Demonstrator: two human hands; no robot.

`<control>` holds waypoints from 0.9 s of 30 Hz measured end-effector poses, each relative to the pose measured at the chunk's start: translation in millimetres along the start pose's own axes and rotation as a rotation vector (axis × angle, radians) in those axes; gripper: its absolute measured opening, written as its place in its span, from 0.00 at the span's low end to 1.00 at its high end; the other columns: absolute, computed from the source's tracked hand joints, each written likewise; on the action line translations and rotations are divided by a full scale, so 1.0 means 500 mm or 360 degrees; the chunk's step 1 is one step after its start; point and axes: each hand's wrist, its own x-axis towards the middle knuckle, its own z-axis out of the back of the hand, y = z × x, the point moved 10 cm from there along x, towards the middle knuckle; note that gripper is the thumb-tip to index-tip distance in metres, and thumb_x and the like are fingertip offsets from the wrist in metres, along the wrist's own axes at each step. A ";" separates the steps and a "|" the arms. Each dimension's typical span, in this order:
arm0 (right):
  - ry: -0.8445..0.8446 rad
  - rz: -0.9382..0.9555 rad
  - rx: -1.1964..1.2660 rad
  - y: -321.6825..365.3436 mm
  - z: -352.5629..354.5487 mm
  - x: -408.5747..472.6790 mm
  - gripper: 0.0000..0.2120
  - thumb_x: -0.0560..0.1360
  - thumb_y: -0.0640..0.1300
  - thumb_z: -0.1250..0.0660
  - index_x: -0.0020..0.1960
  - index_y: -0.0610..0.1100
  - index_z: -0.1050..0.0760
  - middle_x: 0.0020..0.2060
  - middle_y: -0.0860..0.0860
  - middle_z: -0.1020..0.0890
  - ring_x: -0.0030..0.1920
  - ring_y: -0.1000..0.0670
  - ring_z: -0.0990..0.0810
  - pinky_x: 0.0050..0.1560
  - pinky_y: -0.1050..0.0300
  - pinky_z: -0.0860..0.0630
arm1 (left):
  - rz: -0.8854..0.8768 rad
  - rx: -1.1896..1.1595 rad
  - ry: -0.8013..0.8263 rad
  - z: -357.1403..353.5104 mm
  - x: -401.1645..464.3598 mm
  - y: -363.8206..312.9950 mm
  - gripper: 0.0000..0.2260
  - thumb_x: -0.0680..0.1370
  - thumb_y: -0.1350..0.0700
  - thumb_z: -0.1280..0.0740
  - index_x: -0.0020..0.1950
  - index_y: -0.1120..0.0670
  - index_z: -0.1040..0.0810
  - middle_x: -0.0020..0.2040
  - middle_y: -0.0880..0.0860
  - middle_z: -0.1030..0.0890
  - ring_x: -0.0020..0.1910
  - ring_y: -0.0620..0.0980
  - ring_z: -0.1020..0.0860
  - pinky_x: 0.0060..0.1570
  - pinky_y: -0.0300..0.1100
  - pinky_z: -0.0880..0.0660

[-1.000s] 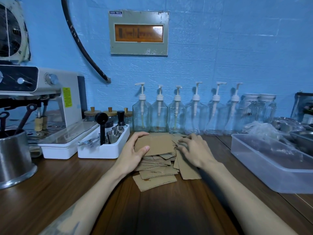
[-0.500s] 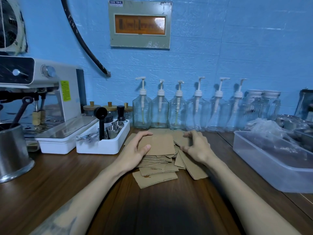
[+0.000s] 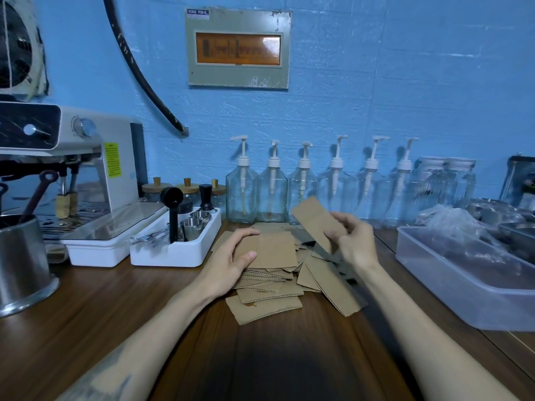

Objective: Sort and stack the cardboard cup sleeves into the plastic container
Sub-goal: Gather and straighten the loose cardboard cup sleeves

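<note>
There was only one view, from the person's head, wide-angle. It looked forward and down at the wooden counter (image 3: 86,308), quite near, and faced the blue wall (image 3: 376,96) in the upper frame.

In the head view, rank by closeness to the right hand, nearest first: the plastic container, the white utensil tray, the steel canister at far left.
From the right hand, which pinches one cardboard sleeve:
1. Plastic container, to its right on the counter.
2. White utensil tray, to its left, beyond the left hand.
3. Steel canister, at the far left edge.
</note>
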 end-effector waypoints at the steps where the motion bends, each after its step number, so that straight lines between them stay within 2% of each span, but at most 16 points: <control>1: 0.0011 0.0067 0.0150 0.021 0.001 -0.006 0.15 0.73 0.33 0.29 0.54 0.50 0.20 0.50 0.54 0.17 0.53 0.54 0.20 0.52 0.62 0.24 | 0.0006 -0.0015 0.0008 -0.001 0.000 0.000 0.17 0.80 0.57 0.34 0.65 0.40 0.29 0.61 0.40 0.24 0.59 0.38 0.25 0.57 0.33 0.29; 3: 0.0175 0.0190 0.0353 0.062 -0.021 -0.028 0.16 0.72 0.32 0.27 0.51 0.52 0.20 0.48 0.56 0.17 0.49 0.60 0.19 0.45 0.70 0.26 | 0.0028 -0.0050 0.0022 -0.004 -0.001 0.000 0.19 0.79 0.59 0.32 0.66 0.42 0.29 0.59 0.40 0.23 0.58 0.37 0.24 0.56 0.31 0.28; 5: 0.0376 0.0240 0.0371 0.081 -0.059 -0.053 0.17 0.71 0.32 0.26 0.50 0.53 0.20 0.48 0.56 0.16 0.47 0.58 0.19 0.44 0.69 0.24 | 0.0053 -0.0069 0.0023 -0.005 -0.002 0.002 0.21 0.78 0.60 0.30 0.66 0.42 0.30 0.58 0.39 0.23 0.56 0.36 0.23 0.55 0.30 0.28; 8: 0.0508 0.0286 0.0059 0.079 -0.102 -0.075 0.16 0.72 0.36 0.26 0.51 0.56 0.18 0.49 0.57 0.16 0.49 0.54 0.20 0.49 0.60 0.23 | 0.0102 -0.0034 0.0029 -0.004 -0.005 0.007 0.26 0.75 0.59 0.27 0.65 0.39 0.34 0.57 0.40 0.23 0.55 0.33 0.24 0.54 0.31 0.28; 9: 0.0516 0.0329 -0.0046 0.079 -0.110 -0.079 0.15 0.72 0.38 0.26 0.52 0.57 0.18 0.50 0.59 0.17 0.50 0.56 0.21 0.52 0.61 0.25 | 0.0114 -0.0028 0.0039 -0.005 -0.006 0.008 0.27 0.74 0.57 0.26 0.63 0.36 0.35 0.57 0.40 0.23 0.55 0.33 0.24 0.54 0.32 0.28; 11: 0.0503 0.0457 -0.0192 0.087 -0.120 -0.086 0.15 0.72 0.40 0.26 0.53 0.58 0.18 0.49 0.61 0.18 0.51 0.62 0.23 0.51 0.69 0.30 | 0.0134 -0.0031 0.0058 -0.008 -0.007 0.007 0.28 0.73 0.54 0.24 0.62 0.35 0.37 0.58 0.42 0.24 0.56 0.36 0.24 0.55 0.35 0.27; 12: 0.0503 0.0539 -0.0280 0.093 -0.126 -0.090 0.15 0.72 0.41 0.26 0.54 0.58 0.18 0.48 0.61 0.19 0.51 0.63 0.24 0.49 0.71 0.33 | 0.0137 -0.0032 0.0056 -0.009 -0.007 0.006 0.28 0.73 0.52 0.24 0.63 0.37 0.37 0.58 0.44 0.25 0.57 0.38 0.24 0.56 0.37 0.26; 14: 0.0544 0.0692 -0.0488 0.097 -0.147 -0.098 0.15 0.73 0.44 0.26 0.57 0.56 0.19 0.46 0.58 0.22 0.50 0.59 0.27 0.49 0.66 0.35 | 0.0126 -0.0044 0.0036 -0.009 -0.007 0.002 0.25 0.74 0.49 0.26 0.64 0.40 0.36 0.58 0.45 0.25 0.56 0.39 0.24 0.56 0.41 0.25; 17: 0.0518 0.0803 -0.0589 0.100 -0.165 -0.108 0.19 0.72 0.46 0.26 0.62 0.56 0.21 0.47 0.58 0.30 0.53 0.56 0.32 0.57 0.61 0.34 | 0.0076 -0.0052 0.0013 -0.008 -0.005 -0.004 0.18 0.78 0.50 0.30 0.63 0.40 0.34 0.56 0.43 0.24 0.53 0.36 0.23 0.55 0.40 0.24; 19: 0.0397 0.0849 -0.0610 0.105 -0.158 -0.106 0.25 0.71 0.47 0.25 0.66 0.57 0.25 0.51 0.57 0.33 0.57 0.55 0.34 0.64 0.55 0.33 | 0.0055 -0.0047 0.0000 -0.006 -0.006 -0.007 0.16 0.79 0.53 0.32 0.62 0.40 0.33 0.56 0.42 0.24 0.53 0.34 0.24 0.52 0.34 0.26; 21: 0.0374 0.0761 -0.0627 0.092 -0.153 -0.097 0.32 0.72 0.51 0.26 0.72 0.58 0.34 0.57 0.55 0.34 0.62 0.53 0.35 0.68 0.51 0.35 | 0.0040 -0.0050 -0.0011 -0.004 -0.006 -0.010 0.15 0.80 0.55 0.32 0.62 0.42 0.32 0.56 0.40 0.24 0.53 0.33 0.24 0.49 0.27 0.28; 24: 0.0628 0.0501 -0.0653 0.046 -0.172 -0.099 0.36 0.77 0.58 0.34 0.78 0.58 0.49 0.69 0.52 0.35 0.71 0.51 0.40 0.72 0.46 0.39 | 0.0061 -0.0071 -0.0008 -0.006 -0.005 -0.008 0.14 0.81 0.56 0.34 0.63 0.44 0.33 0.57 0.42 0.24 0.54 0.34 0.24 0.50 0.29 0.27; 27: 0.0786 0.0517 -0.0760 0.034 -0.199 -0.122 0.35 0.80 0.58 0.39 0.79 0.60 0.56 0.74 0.52 0.36 0.73 0.50 0.41 0.71 0.47 0.41 | 0.0058 -0.0044 -0.0020 -0.010 -0.004 -0.009 0.15 0.81 0.57 0.35 0.65 0.46 0.33 0.57 0.42 0.25 0.54 0.30 0.26 0.50 0.24 0.30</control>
